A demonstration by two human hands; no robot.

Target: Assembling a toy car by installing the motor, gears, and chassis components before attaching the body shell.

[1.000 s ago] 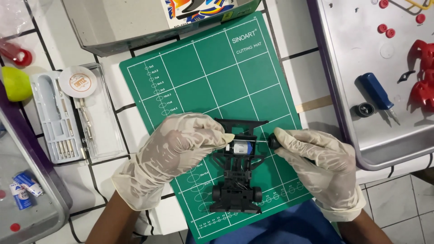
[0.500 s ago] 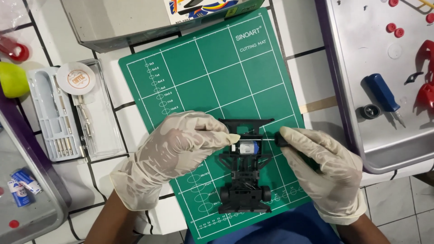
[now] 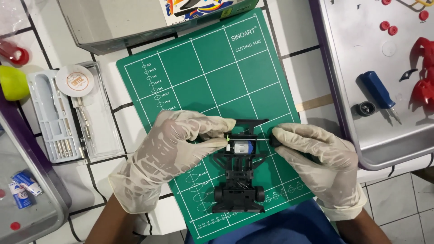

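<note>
On top of a white tiled bench w/ dark grout lies a green cutting mat [image 3: 217,77], gridded in white, tilted a bit. Metal tray [image 3: 357,113] sits at the right edge, another grey tray [image 3: 31,180] at lower left, and a grey box [image 3: 108,22] w/ a colourful printed sheet beyond the mat. Rest of the room is out of view.

Counts: 1 mat, 2 trays, 1 clear case of small screwdriver bits [image 3: 54,117] w/ 1 round white tin [image 3: 74,80] on it. Right tray holds 1 blue-handled screwdriver [image 3: 377,90], 1 small black wheel [image 3: 365,108], several red plastic parts [image 3: 422,68] and 3 little red discs, approx. 1 yellow-green object [image 3: 11,82] at far left, cut off by the frame.

Both hands wear pale gloves. Black toy car chassis [image 3: 239,174] lies on the mat's near half, between the hands, one end toward the wearer. A small silver motor [image 3: 242,147] sits in its far end. Left hand [image 3: 172,153] is curled, fingertips pinched at the motor's left end, touching it. Right hand [image 3: 316,158] is closed around a black tool handle [image 3: 275,141] whose thin shaft runs to the motor's right side. Chassis is just below and between both sets of fingertips.
</note>
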